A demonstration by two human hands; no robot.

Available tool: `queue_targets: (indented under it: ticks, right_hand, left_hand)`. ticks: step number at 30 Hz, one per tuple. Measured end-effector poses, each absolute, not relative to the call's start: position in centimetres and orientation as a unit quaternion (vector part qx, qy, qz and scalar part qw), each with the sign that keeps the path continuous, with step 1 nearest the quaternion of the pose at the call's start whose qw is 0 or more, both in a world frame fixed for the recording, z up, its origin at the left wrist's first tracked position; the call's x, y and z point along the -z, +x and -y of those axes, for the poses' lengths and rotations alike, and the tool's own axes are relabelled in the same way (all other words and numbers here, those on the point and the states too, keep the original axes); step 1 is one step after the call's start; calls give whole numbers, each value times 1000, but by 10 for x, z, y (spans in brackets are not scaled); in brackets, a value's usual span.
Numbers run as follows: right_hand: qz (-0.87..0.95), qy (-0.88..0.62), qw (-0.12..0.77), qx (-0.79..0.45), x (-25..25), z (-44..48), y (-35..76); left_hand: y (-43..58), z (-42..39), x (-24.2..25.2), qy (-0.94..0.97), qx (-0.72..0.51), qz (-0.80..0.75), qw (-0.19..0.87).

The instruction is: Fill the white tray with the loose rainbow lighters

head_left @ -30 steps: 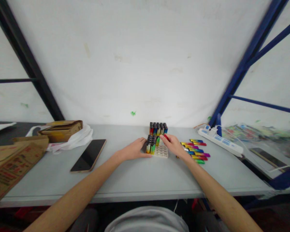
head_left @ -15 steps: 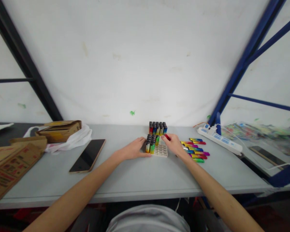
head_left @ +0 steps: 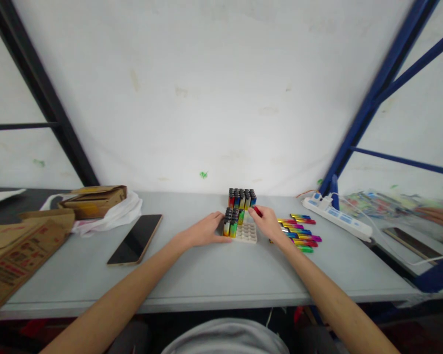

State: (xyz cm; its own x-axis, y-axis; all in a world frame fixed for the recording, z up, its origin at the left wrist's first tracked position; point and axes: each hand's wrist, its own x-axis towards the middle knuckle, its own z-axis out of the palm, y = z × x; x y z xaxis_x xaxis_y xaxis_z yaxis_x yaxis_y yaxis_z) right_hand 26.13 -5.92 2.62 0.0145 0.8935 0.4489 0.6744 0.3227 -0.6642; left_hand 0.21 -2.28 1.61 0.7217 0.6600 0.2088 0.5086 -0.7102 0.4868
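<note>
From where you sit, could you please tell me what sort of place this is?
Probably a workshop or factory workbench: lighters stand upright in a white grid tray, more lie loose on the right, and a power strip rests near a blue metal frame.

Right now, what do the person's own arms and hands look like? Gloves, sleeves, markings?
Left hand and right hand: no gloves. Left forearm and right forearm bare; no sleeves, watch, cables or clear markings in view.
</note>
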Motion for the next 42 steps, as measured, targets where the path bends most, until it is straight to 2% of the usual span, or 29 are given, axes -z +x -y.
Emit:
queue_targets:
  ticks: [10, 16, 26, 33, 36, 39, 42]
  right_hand:
    - [757, -484, 430, -89, -32, 61, 268]
    - [783, -503, 348, -108, -29, 59, 275]
    - [821, -485, 277, -121, -34, 60, 282]
    - [831, -518, 201, -9, -30, 62, 273]
    - [825, -536, 178, -25, -33, 64, 270]
    - [824, -531, 192, -44, -42, 62, 281]
    - [785, -576, 227, 7, -52, 56, 318]
  left_hand:
    - [3, 22, -16, 908, -192, -314, 199]
    - [3, 22, -16, 905, -190, -322, 204]
    - [1, 21, -13, 909, -196, -307, 201]
    - [2, 21, -14, 912, -193, -303, 198]
    - [2, 22, -15, 912, -184, -312, 193]
    - [2, 22, -16, 911, -181, -316, 193]
    - [2, 22, -16, 908, -178, -323, 197]
